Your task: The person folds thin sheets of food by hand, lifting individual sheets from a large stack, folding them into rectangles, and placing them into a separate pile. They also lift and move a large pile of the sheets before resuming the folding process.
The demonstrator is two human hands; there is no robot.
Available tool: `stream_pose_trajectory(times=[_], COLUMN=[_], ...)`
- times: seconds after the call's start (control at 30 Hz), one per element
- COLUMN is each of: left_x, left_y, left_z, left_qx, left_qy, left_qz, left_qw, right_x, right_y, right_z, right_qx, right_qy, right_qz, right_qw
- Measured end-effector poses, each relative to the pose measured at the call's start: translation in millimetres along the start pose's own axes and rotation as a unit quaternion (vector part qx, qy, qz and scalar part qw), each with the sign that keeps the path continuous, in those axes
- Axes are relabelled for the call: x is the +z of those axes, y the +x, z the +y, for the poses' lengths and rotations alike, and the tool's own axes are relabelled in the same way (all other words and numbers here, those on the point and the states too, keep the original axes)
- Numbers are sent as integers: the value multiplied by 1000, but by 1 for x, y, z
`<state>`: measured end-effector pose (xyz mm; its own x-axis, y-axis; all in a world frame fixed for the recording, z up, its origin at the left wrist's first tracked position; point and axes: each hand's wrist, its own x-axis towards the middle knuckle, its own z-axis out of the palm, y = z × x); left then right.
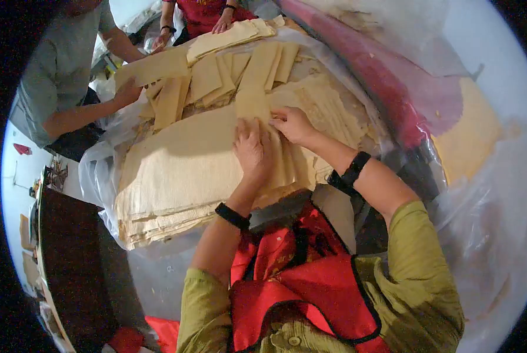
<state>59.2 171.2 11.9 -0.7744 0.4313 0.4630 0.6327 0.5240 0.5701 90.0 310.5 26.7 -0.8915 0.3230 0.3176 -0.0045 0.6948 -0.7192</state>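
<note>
My left hand point(253, 148) lies flat on a narrow pale-yellow strip point(253, 103), its fingers spread. Just right of it, my right hand point(292, 125) has thumb and fingers pressed together at the strip's right edge; whether a layer is between the fingertips is too small to tell. Under and beside my left hand spreads a wide stack of thin cream sheets point(181, 167) with layered, ragged edges. More ragged sheets point(328, 112) lie to the right of my hands. Beyond them, several cut strips point(206, 77) overlap one another.
At the left, a person in grey point(69, 70) holds a wide yellow sheet point(152, 67). Across the table, a person in red point(202, 15) has both hands by a long pile point(231, 38). Clear plastic point(99, 170) hangs over the table's left edge. A red-and-yellow covered surface point(416, 106) stands right.
</note>
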Motion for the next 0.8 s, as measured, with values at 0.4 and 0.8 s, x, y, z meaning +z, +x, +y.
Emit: stream_pose_trajectory(times=[0.4,0.8], left_x=[13,-53], left_y=[23,-10], left_z=[-54,-8], left_qx=[-12,-316], left_qy=[-235,-556], left_qz=[14,-148], left_qw=[972,754], right_x=[-6,-16], right_y=[-8,-8], right_z=[-1,-26], right_qx=[-190,51], right_qy=[-295,232], right_qz=[-104,0], right_qw=[930,971])
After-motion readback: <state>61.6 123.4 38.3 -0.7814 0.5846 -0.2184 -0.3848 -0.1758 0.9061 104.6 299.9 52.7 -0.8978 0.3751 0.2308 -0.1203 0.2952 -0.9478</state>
